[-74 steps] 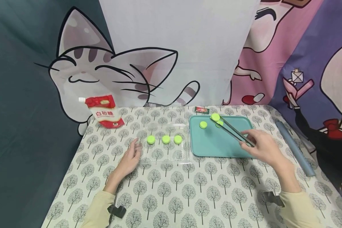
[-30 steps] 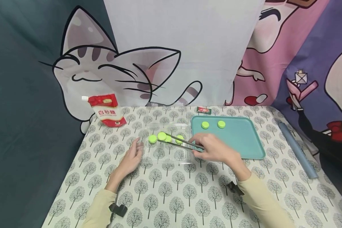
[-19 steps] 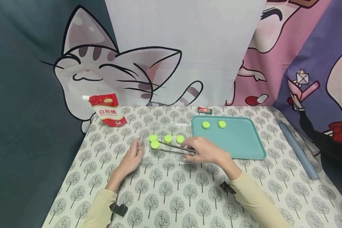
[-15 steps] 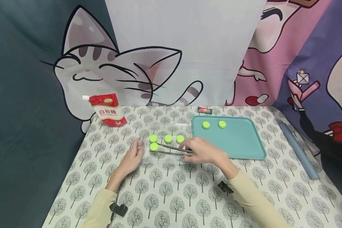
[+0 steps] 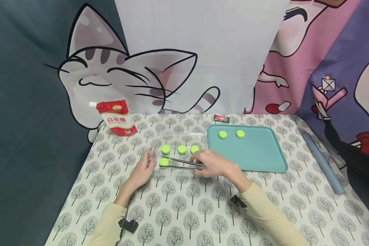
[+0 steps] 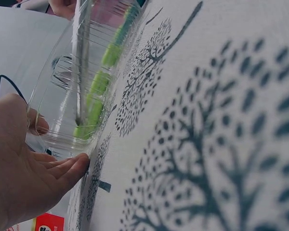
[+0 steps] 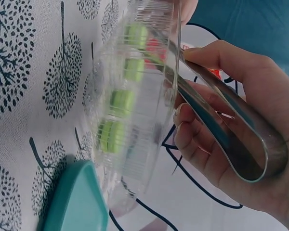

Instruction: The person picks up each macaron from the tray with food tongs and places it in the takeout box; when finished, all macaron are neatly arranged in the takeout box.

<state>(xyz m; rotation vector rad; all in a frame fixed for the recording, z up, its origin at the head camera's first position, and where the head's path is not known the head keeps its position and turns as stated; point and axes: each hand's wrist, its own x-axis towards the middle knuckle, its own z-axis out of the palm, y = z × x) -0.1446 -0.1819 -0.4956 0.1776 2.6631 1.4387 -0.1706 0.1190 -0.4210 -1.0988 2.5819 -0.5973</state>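
Observation:
My right hand (image 5: 213, 164) grips metal tongs (image 7: 212, 125), their arms reaching left over the lower half of a clear plastic clamshell box (image 5: 181, 134). Between the tong tips sits a green macaron (image 5: 164, 162), low inside the box at its front left. Behind it stands a row of 3 more: a left macaron (image 5: 165, 149), a middle macaron (image 5: 181, 149) and a right macaron (image 5: 194, 149), the last partly covered by the right hand. At the box's left side, my left hand (image 5: 143, 168) holds the wall, thumb over the rim and fingers outside, low by the tablecloth.
A teal tray (image 5: 252, 159) with 2 green macarons (image 5: 231, 134) lies right of the box. Behind it is a small red-and-green packet (image 5: 221, 118). A red-and-white pouch (image 5: 117, 118) stands back left; a grey-blue roll (image 5: 323, 163) lies along the right edge.
The right hand has carried one macaron in the tongs from the tray leftward into the box, then lower toward its front left. The left hand has stayed at the box's left side.

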